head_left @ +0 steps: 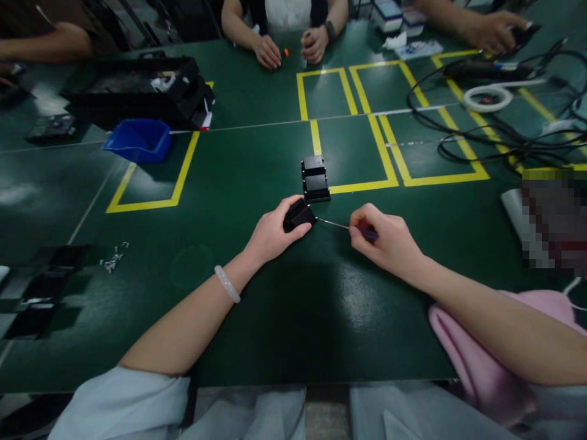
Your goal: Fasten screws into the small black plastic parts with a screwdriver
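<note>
Where the screwdriver point(334, 223) meets the black block point(301, 215), its tip lies at the block's right-hand corner, by a small pale spot that looks like a screw head; whether it is seated there is too small to tell. Held well in from the near edge of the tabletop point(275, 342), roughly midway along the visible stretch, the block is clasped in the left grip point(277, 231), thumb on the near side and fingers over the far side. Its long axis is hard to judge, partly hidden by those fingers. The shaft runs almost parallel to the near edge, sloping slightly towards it on the way right to the right grip point(385, 241), which is closed around the dark handle. So the block lies left of the right grip, a shaft's length away, with the left hand much nearer. Just beyond it, towards the far edge, sit two black parts point(315, 182) in line. Well apart, towards the near edge's left end, lie loose screws point(112, 261).
</note>
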Tool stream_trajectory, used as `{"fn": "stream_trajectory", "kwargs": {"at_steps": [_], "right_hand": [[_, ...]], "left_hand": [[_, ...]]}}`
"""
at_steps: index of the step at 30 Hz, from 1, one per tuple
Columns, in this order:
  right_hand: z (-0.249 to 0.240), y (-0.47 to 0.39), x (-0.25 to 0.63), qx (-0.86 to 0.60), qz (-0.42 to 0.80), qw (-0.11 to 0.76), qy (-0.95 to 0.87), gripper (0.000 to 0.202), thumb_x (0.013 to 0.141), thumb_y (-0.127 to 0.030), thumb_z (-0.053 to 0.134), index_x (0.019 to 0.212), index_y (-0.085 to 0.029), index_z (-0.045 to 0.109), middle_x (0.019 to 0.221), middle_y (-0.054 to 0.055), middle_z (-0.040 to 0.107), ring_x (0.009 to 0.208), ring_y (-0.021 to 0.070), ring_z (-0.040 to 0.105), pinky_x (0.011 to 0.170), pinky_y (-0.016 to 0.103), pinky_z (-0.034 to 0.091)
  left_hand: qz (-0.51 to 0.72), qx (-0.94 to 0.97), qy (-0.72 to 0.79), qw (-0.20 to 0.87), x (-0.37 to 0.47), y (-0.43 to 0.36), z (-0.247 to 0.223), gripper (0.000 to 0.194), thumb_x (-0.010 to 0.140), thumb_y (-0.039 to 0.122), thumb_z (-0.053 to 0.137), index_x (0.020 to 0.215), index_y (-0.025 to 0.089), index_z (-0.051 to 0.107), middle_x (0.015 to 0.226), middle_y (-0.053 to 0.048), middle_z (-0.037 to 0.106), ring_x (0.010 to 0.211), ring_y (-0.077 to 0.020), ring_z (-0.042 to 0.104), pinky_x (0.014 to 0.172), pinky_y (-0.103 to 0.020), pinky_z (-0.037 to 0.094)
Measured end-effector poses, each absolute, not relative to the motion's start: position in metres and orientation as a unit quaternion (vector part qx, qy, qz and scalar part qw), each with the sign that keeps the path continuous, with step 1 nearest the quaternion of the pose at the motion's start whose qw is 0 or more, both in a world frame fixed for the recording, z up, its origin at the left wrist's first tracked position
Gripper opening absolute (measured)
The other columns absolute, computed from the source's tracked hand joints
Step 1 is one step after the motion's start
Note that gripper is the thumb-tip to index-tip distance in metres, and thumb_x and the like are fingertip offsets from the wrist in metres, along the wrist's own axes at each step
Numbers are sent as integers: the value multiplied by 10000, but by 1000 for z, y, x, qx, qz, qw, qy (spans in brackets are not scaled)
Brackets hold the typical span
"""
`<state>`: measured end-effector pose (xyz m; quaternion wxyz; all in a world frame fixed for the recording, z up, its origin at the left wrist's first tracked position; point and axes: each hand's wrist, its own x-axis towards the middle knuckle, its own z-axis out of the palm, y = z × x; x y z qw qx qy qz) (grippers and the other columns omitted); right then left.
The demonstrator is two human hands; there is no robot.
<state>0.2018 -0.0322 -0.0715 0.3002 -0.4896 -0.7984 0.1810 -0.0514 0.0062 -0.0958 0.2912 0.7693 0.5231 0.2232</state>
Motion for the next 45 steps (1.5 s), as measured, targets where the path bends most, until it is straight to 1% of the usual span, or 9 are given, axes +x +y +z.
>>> {"fn": "stream_trajectory", "kwargs": {"at_steps": [3,8,14,19,23,27,34,39,45], "right_hand": [[-70,-33,201,-507,196,288,-788,26,877,-233,517,891,-228,496,660,-28,597,554,130,571,583,255,396],[-69,-33,201,-520,207,258,-788,50,929,-268,482,951,-226,498,575,-66,522,462,115,487,541,247,347],[-68,-34,202,-484,180,279,-809,61,931,-262,560,897,-212,554,747,10,660,618,148,615,591,263,419],[-68,-33,203,-432,167,316,-828,70,950,-240,575,889,-211,591,832,29,697,726,158,659,665,266,475],[-72,-32,203,-441,177,327,-817,80,975,-288,543,961,-211,558,772,4,680,650,154,664,598,260,458],[-73,-33,203,-449,169,346,-806,70,980,-271,521,937,-217,517,744,-12,634,595,133,621,565,249,436],[-72,-32,204,-416,131,342,-832,42,969,-236,544,984,-202,562,840,23,675,715,147,644,642,254,465],[-72,-32,204,-425,133,336,-830,101,1000,-261,476,980,-209,560,777,5,669,654,141,645,606,256,445],[-75,-33,203,-445,120,345,-818,115,953,-230,505,1058,-201,542,771,5,655,649,154,649,604,263,469]], "left_hand": [[218,773,523,285,-51,5,-95,636,886,515,606,1439,235,465,1217,-88,691,1057,-295,686,866,-397,538],[212,778,522,276,-49,4,-93,641,889,510,607,1445,230,453,1235,-89,685,1067,-293,684,884,-401,536],[214,779,521,276,-50,4,-91,636,890,501,609,1442,225,454,1230,-92,685,1056,-289,686,864,-387,539],[212,778,522,276,-50,4,-92,643,890,500,611,1446,219,453,1234,-92,682,1052,-288,686,861,-382,536],[216,776,526,272,-50,5,-93,636,883,485,622,1437,216,464,1229,-90,686,1054,-291,686,864,-382,530],[215,775,526,277,-50,5,-94,642,881,489,626,1442,221,463,1220,-88,687,1045,-288,687,851,-374,530],[219,774,523,280,-50,6,-94,641,884,488,623,1440,210,466,1221,-92,685,1041,-285,686,851,-375,531],[223,776,521,276,-51,6,-95,633,886,497,614,1439,229,464,1201,-81,688,1021,-274,689,848,-374,536],[227,772,520,286,-52,6,-96,634,887,508,615,1438,232,466,1207,-82,684,1022,-272,687,841,-374,542]]}}
